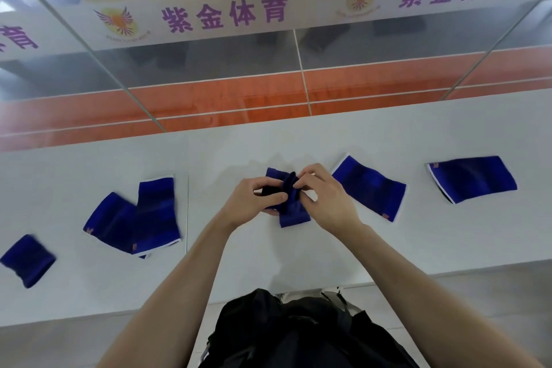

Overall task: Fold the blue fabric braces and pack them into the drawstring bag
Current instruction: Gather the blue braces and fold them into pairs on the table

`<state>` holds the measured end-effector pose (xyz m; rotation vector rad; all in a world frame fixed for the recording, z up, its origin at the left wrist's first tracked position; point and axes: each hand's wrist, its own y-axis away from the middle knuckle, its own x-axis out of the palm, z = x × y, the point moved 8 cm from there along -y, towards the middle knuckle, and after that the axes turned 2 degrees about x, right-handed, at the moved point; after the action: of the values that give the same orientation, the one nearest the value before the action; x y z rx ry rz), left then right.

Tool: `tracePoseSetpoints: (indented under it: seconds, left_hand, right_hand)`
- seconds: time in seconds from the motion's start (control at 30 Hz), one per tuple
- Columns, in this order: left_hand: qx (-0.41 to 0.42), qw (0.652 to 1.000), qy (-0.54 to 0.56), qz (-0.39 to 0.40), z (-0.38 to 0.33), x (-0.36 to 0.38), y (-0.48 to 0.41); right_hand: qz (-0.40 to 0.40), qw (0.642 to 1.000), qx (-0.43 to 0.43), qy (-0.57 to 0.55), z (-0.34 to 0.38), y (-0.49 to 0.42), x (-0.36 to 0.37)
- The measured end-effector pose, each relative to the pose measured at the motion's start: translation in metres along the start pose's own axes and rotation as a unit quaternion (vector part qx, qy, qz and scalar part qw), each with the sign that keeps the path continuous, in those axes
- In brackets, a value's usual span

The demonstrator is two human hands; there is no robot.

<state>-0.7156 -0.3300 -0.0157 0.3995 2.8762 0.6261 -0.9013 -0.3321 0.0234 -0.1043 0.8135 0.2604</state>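
At the middle of the white table [257,260], both hands grip one blue fabric brace [291,212], bunched and partly folded. My left hand [254,202] pinches its left side, and a dark piece of fabric shows under those fingers. My right hand [324,199] pinches the top of the brace. Two overlapping blue braces [137,218] lie flat at the left. A small one [27,260] sits at the far left edge. Right of my hands lie two more flat braces, a near one [370,187] and a far one [472,178]. I cannot make out the drawstring bag for certain.
A glass wall with a white banner and purple lettering [224,15] stands right behind the table. An orange floor [239,101] shows through it. My black clothing [298,334] fills the bottom centre at the table's front edge.
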Motion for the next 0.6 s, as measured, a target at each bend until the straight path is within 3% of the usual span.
tracePoseSetpoints:
  seconds: [0.2, 0.37, 0.5, 0.6]
  left_hand:
    - [0.016, 0.999, -0.046, -0.01, 0.001, -0.023, 0.0]
    - [0.022, 0.991, -0.065, -0.113, 0.004, -0.06, -0.003]
    - [0.023, 0.988, -0.069, -0.133, 0.006, -0.081, -0.001]
    - [0.026, 0.99, -0.082, -0.11, 0.004, -0.08, 0.001]
  right_hand:
    - [-0.028, 0.999, 0.012, -0.014, 0.017, 0.001, 0.011]
    - [-0.088, 0.99, 0.065, -0.09, 0.009, 0.003, 0.016]
    - [-0.087, 0.923, 0.252, -0.277, -0.02, 0.008, 0.026]
    - [-0.048, 0.899, 0.28, -0.334, -0.013, 0.003, 0.033]
